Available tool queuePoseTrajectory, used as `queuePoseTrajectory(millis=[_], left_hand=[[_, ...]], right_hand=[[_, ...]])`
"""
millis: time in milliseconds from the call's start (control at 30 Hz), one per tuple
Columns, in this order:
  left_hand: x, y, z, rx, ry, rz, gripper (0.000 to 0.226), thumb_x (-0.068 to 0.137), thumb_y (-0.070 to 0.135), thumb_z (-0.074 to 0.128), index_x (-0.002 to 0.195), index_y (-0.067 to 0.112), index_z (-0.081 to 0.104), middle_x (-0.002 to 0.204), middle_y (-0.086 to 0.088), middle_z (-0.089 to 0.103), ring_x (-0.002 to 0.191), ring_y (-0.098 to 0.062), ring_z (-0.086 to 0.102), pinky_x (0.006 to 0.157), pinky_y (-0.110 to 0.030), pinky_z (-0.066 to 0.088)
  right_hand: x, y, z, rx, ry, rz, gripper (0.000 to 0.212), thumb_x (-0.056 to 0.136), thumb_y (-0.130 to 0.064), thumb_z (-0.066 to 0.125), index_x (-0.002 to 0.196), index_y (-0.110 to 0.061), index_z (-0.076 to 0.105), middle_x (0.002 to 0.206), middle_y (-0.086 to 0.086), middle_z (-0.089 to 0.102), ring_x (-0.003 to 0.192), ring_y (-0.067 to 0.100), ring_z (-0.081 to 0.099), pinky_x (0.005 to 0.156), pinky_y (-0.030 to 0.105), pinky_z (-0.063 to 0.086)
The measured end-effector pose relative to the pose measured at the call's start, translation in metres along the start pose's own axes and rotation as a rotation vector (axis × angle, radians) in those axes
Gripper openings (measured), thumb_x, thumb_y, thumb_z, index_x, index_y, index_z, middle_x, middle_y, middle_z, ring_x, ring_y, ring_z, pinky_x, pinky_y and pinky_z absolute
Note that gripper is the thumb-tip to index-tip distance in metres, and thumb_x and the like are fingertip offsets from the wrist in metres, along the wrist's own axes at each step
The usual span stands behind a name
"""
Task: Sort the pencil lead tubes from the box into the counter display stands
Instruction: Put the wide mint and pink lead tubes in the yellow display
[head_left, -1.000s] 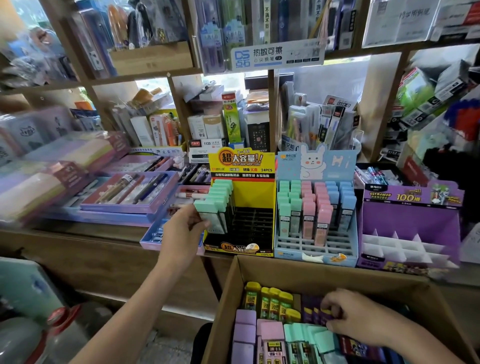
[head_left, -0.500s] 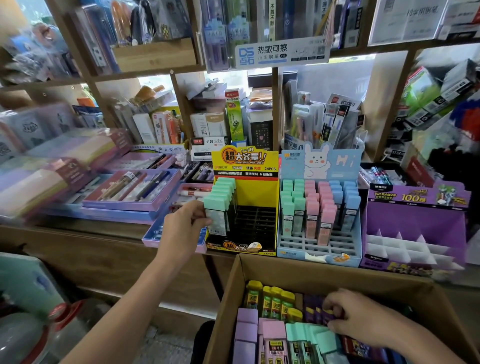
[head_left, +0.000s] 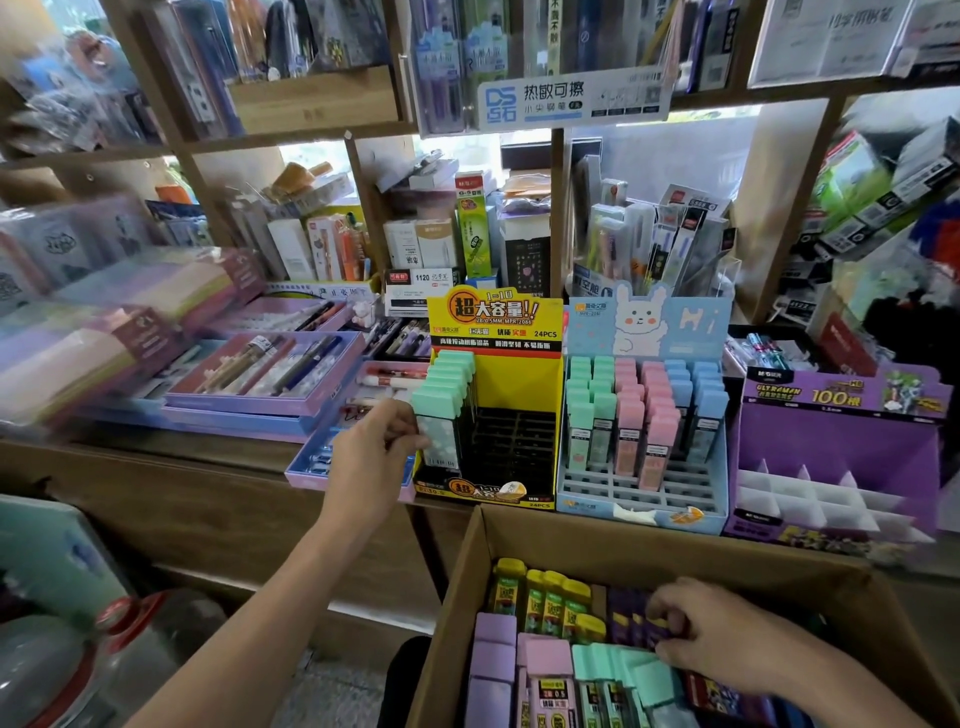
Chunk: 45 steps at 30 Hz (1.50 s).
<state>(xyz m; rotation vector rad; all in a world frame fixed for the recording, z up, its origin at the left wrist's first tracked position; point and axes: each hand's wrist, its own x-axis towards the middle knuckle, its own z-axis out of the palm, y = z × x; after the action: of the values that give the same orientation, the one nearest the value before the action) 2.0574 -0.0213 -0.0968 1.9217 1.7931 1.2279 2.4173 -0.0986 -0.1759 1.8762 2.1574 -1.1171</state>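
A cardboard box (head_left: 644, 535) at the bottom holds purple, pink, mint and yellow-capped lead tubes. Three stands line the counter: a yellow one (head_left: 493, 364), a blue rabbit one (head_left: 644, 499) with mint, pink and blue tubes, and a purple one (head_left: 836, 452) with bare slots. My left hand (head_left: 371, 457) pinches the front mint-capped tube (head_left: 440, 426) in the yellow stand's left column. My right hand (head_left: 711, 634) is down in the box, fingers curled over dark purple tubes (head_left: 631, 618); whether it grips one is hidden.
Flat pen gift boxes (head_left: 260, 374) and pastel stacks fill the counter to the left. Wooden shelves (head_left: 291, 140) crowded with stationery rise behind the stands. A red-capped plastic jug (head_left: 104, 660) stands on the floor at lower left.
My left hand has edged right and holds the front mint tube lower in its slot. My right hand has barely shifted in the box. The view has drifted slightly.
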Motion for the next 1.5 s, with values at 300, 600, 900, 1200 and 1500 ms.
queuePoseTrajectory(millis=[300,600,900,1200,1500], left_hand=[[-0.002,-0.002,0.002,0.126,-0.030,0.006,0.009,0.089,0.014,0.077,0.091,0.016,0.069,0.077,0.007,0.066,0.073,-0.006,0.062,0.063,-0.025,0.049],[-0.017,0.010,0.000,0.053,0.039,-0.124,0.019,0.092,0.015,0.073,0.106,0.021,0.062,0.080,0.008,0.061,0.073,-0.007,0.061,0.065,-0.027,0.049],[-0.102,0.087,0.015,-0.130,-0.179,-0.055,0.023,0.090,0.021,0.073,0.097,0.039,0.061,0.086,0.018,0.065,0.090,0.001,0.061,0.072,-0.012,0.048],[-0.167,0.106,0.058,-0.245,-0.968,-0.512,0.047,0.094,0.035,0.069,0.136,0.031,0.050,0.114,0.009,0.061,0.101,-0.005,0.063,0.082,-0.015,0.052],[-0.187,0.109,0.069,-0.440,-0.920,-0.896,0.065,0.066,0.022,0.073,0.129,0.027,0.057,0.115,0.000,0.073,0.105,-0.018,0.071,0.088,-0.032,0.060]], right_hand=[[-0.002,-0.003,-0.002,-0.011,0.003,-0.001,0.032,0.092,-0.045,0.070,0.121,-0.036,0.061,0.110,-0.013,0.053,0.097,0.002,0.056,0.085,0.017,0.046],[-0.011,-0.014,-0.007,0.018,0.028,0.012,0.035,0.093,-0.041,0.072,0.126,-0.034,0.060,0.109,-0.014,0.060,0.097,0.004,0.061,0.081,0.021,0.052],[-0.052,-0.027,-0.013,0.152,0.239,0.022,0.019,0.090,-0.029,0.078,0.102,-0.036,0.065,0.096,-0.012,0.067,0.087,0.002,0.066,0.075,0.022,0.057],[-0.084,-0.034,0.016,-0.015,0.103,0.294,0.025,0.091,-0.042,0.072,0.078,-0.024,0.060,0.079,-0.006,0.062,0.074,0.010,0.062,0.058,0.028,0.047],[-0.092,-0.025,0.047,0.174,0.007,0.354,0.015,0.094,-0.042,0.069,0.093,-0.027,0.066,0.090,-0.009,0.068,0.082,0.006,0.067,0.075,0.028,0.056]])
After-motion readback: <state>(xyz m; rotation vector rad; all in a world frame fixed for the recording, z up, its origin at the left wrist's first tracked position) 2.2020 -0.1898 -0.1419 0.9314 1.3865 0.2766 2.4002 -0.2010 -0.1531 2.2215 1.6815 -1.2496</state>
